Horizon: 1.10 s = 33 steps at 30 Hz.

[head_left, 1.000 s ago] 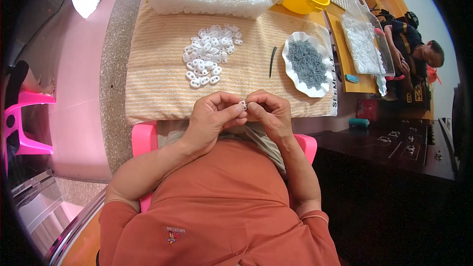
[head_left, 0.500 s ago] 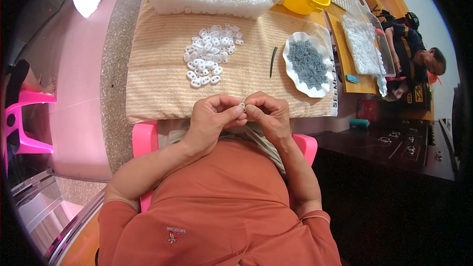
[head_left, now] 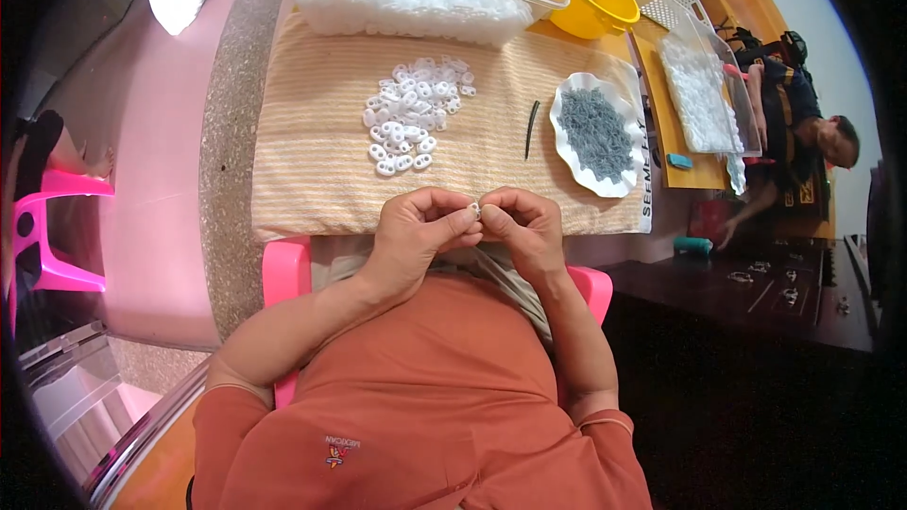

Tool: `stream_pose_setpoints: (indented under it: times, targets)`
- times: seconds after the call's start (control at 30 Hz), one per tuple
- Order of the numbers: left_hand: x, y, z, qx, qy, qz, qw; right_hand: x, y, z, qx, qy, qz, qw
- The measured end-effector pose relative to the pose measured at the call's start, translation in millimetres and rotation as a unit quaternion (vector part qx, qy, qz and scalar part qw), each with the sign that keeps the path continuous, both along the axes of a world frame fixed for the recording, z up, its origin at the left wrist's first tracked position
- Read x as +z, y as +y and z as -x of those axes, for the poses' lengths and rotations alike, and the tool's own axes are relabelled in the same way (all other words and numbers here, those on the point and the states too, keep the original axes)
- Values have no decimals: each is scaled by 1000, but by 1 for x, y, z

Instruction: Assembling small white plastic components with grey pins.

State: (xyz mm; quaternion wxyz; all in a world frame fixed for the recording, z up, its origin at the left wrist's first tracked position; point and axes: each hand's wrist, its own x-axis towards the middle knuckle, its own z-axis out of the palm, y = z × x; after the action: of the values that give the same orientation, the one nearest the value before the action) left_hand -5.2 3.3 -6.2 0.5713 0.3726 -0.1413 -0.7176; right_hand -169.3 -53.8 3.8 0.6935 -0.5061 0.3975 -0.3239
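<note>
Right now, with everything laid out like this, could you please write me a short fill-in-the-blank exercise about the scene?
1. The left hand and the right hand pinch a small piece coloured ____.
2. From the person's side, the pile of white pieces lies to the ____ of the thin dark strip.
3. The wavy-edged dish holds many tiny pieces that are ____.
4. The basin is coloured ____.

Missing words: white; left; grey; yellow.
</note>
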Motion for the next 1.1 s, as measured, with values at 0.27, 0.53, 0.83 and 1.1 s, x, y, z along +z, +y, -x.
stream_pose_setpoints:
  times: [0.27, 0.53, 0.83, 1.1]
  targets:
    - [-3, 0, 1, 9, -5, 14, 1000, -3, 1, 1, 18, -11, -1, 1000]
    - [1, 5, 3, 19, -58, 56, 997, -5, 4, 0, 17, -45, 7, 999]
    - [-2, 3, 4, 26, -13, 49, 998, 5, 0, -1, 12, 2, -3, 1000]
    - [2, 3, 1, 29, 13, 44, 999, 14, -10, 4, 33, -11, -6, 999]
